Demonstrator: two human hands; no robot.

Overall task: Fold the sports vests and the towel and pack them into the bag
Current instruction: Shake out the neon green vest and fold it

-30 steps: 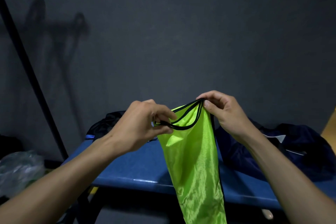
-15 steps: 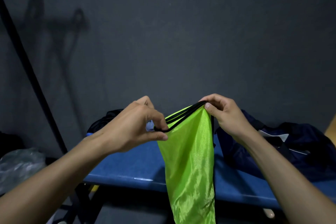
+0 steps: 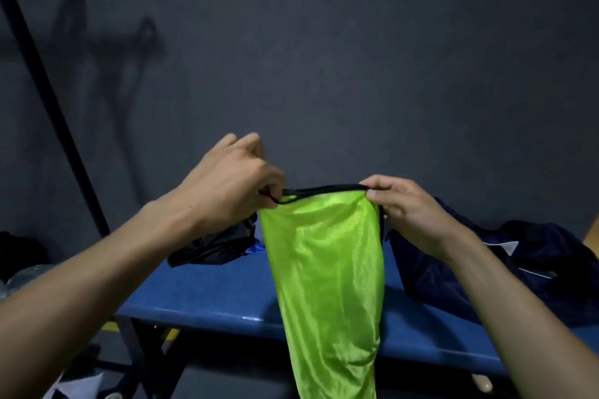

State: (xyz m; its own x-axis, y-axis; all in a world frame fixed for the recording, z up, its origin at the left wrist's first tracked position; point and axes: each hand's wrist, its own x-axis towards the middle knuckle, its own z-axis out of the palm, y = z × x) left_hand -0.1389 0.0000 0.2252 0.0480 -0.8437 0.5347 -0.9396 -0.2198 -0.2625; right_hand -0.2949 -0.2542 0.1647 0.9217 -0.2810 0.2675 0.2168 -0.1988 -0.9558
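Note:
A neon green sports vest (image 3: 324,269) with black trim hangs in the air in front of me, above the blue bench (image 3: 207,298). My left hand (image 3: 230,185) pinches the black edge at the vest's top left corner. My right hand (image 3: 402,204) pinches the top right corner, and the trim runs taut between the two hands. A dark navy bag (image 3: 518,269) lies slumped on the bench's right side. A black and blue heap of fabric (image 3: 220,243) sits on the bench behind my left hand, partly hidden by it.
A dark grey wall stands right behind the bench. A black slanted pole (image 3: 52,107) runs down at the left. A clear plastic bag (image 3: 22,278) lies low at the left edge. The bench's dark legs (image 3: 155,363) and some white paper (image 3: 74,385) show below.
My hands have moved apart and a little higher, stretching the vest's top edge wide and flat. The vest now hangs broader than before.

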